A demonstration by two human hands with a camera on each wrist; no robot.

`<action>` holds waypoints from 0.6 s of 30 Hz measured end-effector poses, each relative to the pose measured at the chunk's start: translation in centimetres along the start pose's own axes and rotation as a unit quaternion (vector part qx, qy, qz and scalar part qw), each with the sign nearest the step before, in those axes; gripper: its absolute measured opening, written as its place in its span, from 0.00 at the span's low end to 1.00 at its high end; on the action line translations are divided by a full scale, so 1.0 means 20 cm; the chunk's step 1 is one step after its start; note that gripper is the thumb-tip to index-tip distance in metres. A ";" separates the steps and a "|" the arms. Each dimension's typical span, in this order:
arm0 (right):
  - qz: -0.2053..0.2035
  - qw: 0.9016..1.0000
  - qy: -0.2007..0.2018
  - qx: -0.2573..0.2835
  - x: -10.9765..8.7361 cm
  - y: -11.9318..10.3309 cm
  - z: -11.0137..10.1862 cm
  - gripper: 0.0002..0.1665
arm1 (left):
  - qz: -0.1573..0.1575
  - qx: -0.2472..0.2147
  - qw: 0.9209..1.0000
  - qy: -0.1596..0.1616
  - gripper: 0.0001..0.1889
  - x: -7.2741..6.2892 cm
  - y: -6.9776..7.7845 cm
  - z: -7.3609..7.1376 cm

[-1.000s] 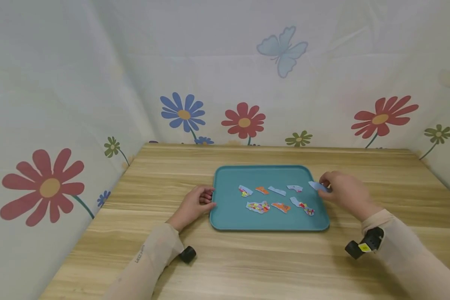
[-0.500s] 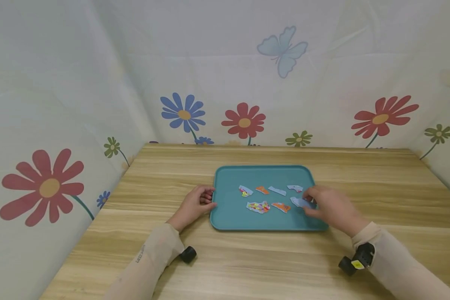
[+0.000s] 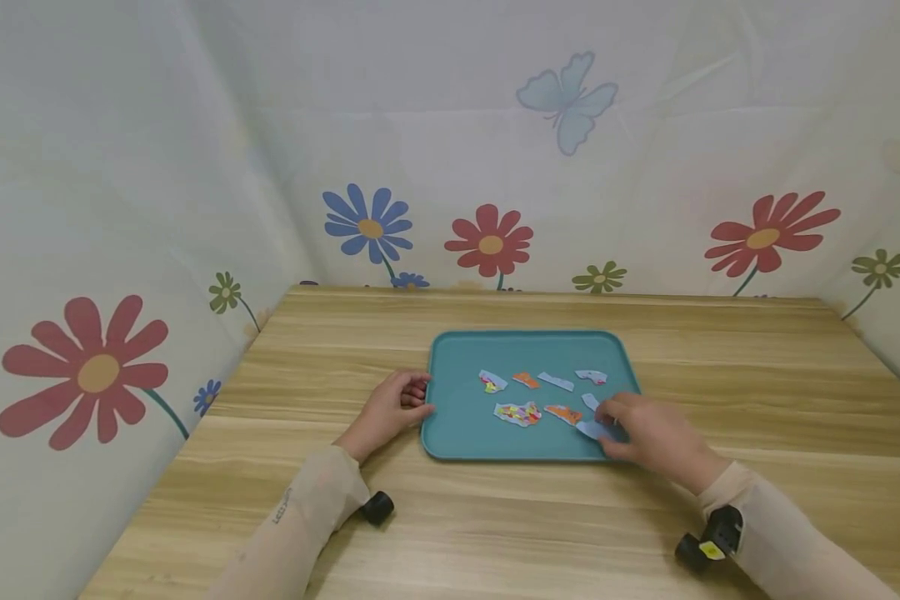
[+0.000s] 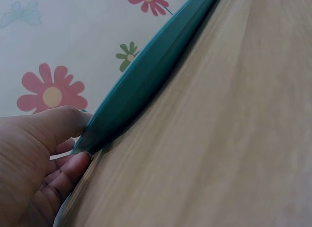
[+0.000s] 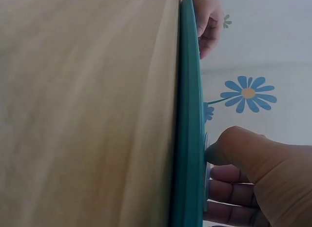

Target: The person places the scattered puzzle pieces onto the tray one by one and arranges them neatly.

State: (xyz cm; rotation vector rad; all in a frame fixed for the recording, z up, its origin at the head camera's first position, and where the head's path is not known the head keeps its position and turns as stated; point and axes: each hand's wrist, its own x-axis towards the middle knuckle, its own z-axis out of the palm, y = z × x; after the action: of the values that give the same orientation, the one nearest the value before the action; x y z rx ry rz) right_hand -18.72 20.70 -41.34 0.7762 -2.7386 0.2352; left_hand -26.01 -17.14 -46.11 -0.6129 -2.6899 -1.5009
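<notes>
A teal tray lies on the wooden table. My left hand grips its left rim; in the left wrist view the thumb lies at the upper edge with curled fingers below. Over the tray's right part, my right hand pinches a pale blue torn piece of paper between thumb and fingers. Another pale torn scrap shows just behind it, partly hidden by the fingers. Left of the held piece lies an orange scrap, and beyond that a multicoloured scrap.
In the tray's back row are a white-and-yellow scrap, a small orange one, a narrow pale strip and a pale scrap with red marks. A flowered cloth hangs behind the wooden table.
My right hand has carried the pale blue torn piece of paper from the tray's right rim leftward and nearer the front, over the scraps there. My left hand stays at the left rim.
</notes>
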 end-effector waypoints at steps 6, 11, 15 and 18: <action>-0.010 1.000 -0.005 -0.004 -0.02 0.00 0.03 0.10 | -0.001 0.003 1.000 -0.003 0.24 0.00 0.01 0.00; -0.028 0.999 -0.014 -0.004 -0.01 0.00 0.02 0.09 | -0.003 0.007 1.000 -0.001 0.25 0.01 0.01 0.00; -0.040 0.999 -0.029 -0.002 -0.01 0.00 0.01 0.08 | -0.005 0.010 1.000 0.000 0.25 0.01 0.00 0.00; -0.041 0.999 -0.034 -0.006 -0.01 -0.01 0.00 0.09 | -0.005 0.010 1.000 0.000 0.25 0.00 0.01 0.00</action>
State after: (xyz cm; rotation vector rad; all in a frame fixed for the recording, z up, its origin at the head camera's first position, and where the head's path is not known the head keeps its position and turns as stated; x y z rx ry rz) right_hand -18.56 20.68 -41.30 0.9073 -2.7612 0.1785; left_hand -26.02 -17.02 -45.99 -0.6004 -2.7080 -1.4751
